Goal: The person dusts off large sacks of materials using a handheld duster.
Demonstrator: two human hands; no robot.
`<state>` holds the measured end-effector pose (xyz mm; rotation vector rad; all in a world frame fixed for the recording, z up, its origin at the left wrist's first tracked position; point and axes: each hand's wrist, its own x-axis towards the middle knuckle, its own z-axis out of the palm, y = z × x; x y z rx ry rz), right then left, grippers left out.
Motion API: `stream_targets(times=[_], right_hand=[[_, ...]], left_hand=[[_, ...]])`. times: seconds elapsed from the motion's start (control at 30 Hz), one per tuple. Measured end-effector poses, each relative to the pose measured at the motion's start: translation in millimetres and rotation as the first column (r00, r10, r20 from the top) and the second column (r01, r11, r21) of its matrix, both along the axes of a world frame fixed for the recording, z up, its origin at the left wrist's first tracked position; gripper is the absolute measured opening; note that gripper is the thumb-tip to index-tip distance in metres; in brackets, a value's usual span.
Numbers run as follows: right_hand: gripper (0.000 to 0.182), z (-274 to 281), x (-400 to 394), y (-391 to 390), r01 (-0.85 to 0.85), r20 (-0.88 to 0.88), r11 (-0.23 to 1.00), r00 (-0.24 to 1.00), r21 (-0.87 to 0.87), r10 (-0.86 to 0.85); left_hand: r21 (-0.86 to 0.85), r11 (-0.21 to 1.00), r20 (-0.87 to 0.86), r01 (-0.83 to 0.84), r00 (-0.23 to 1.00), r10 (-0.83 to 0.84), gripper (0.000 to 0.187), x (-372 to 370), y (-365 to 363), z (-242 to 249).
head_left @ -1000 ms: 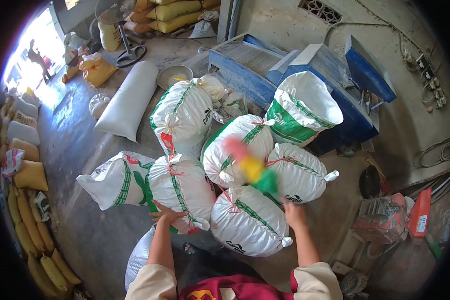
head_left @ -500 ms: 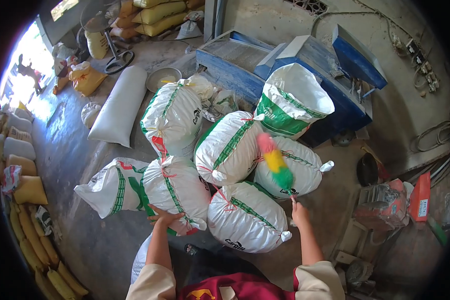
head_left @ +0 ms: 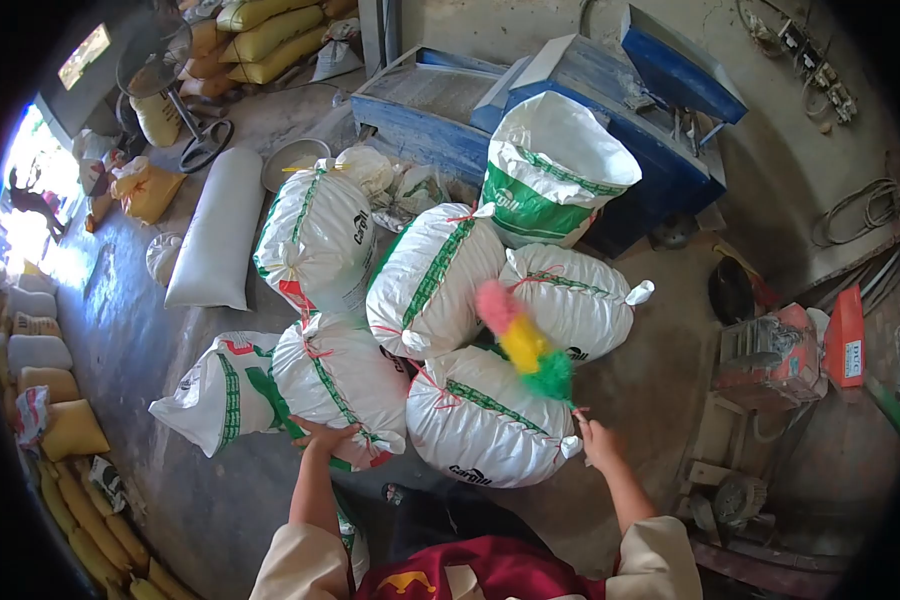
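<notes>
My right hand (head_left: 600,442) grips the handle of a pink, yellow and green feather duster (head_left: 523,342), whose head lies over the white sack nearest me (head_left: 475,425) and a sack beyond it (head_left: 570,300). My left hand (head_left: 323,435) rests flat on the lower edge of another tied white sack with green stripes (head_left: 338,378). More white sacks stand behind: one in the middle (head_left: 428,278), one at the left (head_left: 315,238), and an open-topped one (head_left: 550,170).
A white sack (head_left: 215,390) lies on the floor at the left, a long white bag (head_left: 210,230) beyond it. A blue machine (head_left: 590,90) stands behind the sacks. Yellow sacks (head_left: 65,440) line the left wall. A fan (head_left: 165,70), a metal bowl (head_left: 290,160), orange equipment (head_left: 780,355) at the right.
The duster has swung from upright over the far sack down and left over the nearest sack. My left hand stays on the sack. The view has shifted slightly.
</notes>
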<state>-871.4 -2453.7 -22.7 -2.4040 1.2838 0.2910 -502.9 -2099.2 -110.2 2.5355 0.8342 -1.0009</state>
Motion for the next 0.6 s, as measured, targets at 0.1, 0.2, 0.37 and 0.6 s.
stream_targets(times=[0.1, 0.2, 0.37, 0.6], right_hand=[[0.03, 16, 5, 19, -0.086, 0.032, 0.996, 0.996, 0.011, 0.086], [0.03, -1, -15, 9, -0.02, -0.094, 0.996, 0.995, 0.09, 0.028], [0.036, 20, -76, -36, 0.028, -0.275, 0.995, 0.962, 0.093, -0.002], [0.035, 55, -148, -53, 0.139, -0.519, 0.987, 0.851, 0.076, -0.08]], left_hand=[[-0.017, 1.0, 0.031, 0.001, 1.0, 0.0, 0.151, 0, 5, -10], [-0.066, 0.998, 0.072, -0.006, 0.997, 0.011, 0.15, 2, 13, -14], [-0.055, 0.998, 0.045, 0.012, 0.999, -0.01, 0.148, -5, -1, 6], [-0.069, 0.998, 0.109, 0.003, 0.994, 0.004, 0.149, -6, 11, -19]])
